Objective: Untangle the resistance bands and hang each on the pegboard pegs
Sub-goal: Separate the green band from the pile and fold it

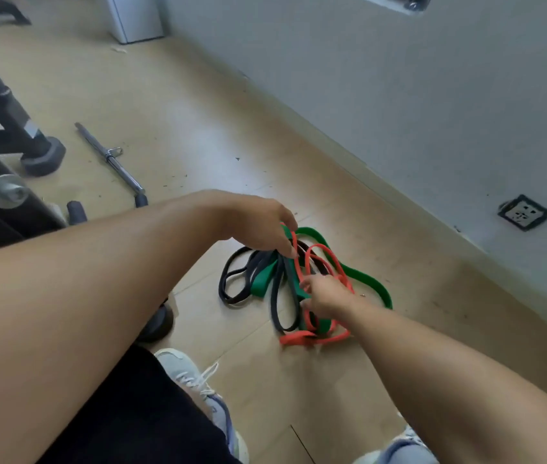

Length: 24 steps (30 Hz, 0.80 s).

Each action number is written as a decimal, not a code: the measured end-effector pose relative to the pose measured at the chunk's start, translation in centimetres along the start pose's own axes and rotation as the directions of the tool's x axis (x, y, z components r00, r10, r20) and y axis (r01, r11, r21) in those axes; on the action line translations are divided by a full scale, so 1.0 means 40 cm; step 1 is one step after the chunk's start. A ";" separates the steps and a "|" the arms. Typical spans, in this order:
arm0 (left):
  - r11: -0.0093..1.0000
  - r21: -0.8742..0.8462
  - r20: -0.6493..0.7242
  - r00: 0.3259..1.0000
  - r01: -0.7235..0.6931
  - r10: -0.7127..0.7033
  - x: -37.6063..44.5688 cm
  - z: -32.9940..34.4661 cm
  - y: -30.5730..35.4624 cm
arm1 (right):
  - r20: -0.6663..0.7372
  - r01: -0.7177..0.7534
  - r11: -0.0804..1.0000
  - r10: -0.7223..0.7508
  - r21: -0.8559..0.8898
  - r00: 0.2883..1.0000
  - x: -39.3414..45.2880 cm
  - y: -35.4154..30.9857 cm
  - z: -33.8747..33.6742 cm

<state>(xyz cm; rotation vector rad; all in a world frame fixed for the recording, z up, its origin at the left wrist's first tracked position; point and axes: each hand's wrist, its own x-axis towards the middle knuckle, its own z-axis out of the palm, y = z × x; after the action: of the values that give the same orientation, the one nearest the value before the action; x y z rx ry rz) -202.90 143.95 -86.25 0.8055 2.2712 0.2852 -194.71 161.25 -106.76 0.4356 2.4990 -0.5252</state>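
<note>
Bands (302, 286), green, orange and black, lie tangled on the floor (198, 135) near the wall (432, 95). My left hand (262, 226) grips green and orange loops at the top; my right hand (325, 294) pinches strands lower in the heap.

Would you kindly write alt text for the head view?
Both hands reach into a tangle of green band, orange band and black band on the floor; left hand grips strands, right hand pinches others. A metal bar lies nearby.
</note>
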 end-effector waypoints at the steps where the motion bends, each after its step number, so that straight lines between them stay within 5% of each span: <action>1: 1.000 -0.007 0.009 1.000 0.007 -0.007 0.005 0.001 -0.009 | 0.007 -0.014 1.000 0.014 0.020 1.000 0.016 -0.003 0.048; 3: 1.000 0.015 0.035 0.999 0.015 -0.015 0.012 0.006 -0.022 | 0.036 -0.016 1.000 0.017 -0.020 0.999 0.041 -0.006 0.130; 7: 0.994 0.114 0.060 0.998 0.008 -0.015 0.020 0.014 -0.039 | 0.130 0.077 0.907 -0.025 -0.415 0.991 0.053 -0.003 0.229; 11: 0.992 0.123 0.072 0.997 0.007 -0.016 0.021 0.012 -0.052 | 0.070 0.058 0.843 -0.024 -0.534 0.997 0.047 0.018 0.264; 20: 0.995 0.097 0.072 0.997 0.015 -0.022 0.004 0.017 -0.043 | -0.131 0.040 0.968 -0.075 -0.247 0.989 0.009 0.050 0.219; 24: 0.996 0.089 0.081 0.996 0.021 -0.029 0.005 0.021 -0.036 | -0.357 -0.246 0.968 0.249 0.056 0.900 0.003 0.069 0.229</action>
<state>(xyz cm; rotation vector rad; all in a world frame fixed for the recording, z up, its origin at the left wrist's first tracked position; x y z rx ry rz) -203.12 142.91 -87.55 0.8183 2.2279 0.1387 -189.63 159.55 -114.70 0.9147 2.7297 -0.3804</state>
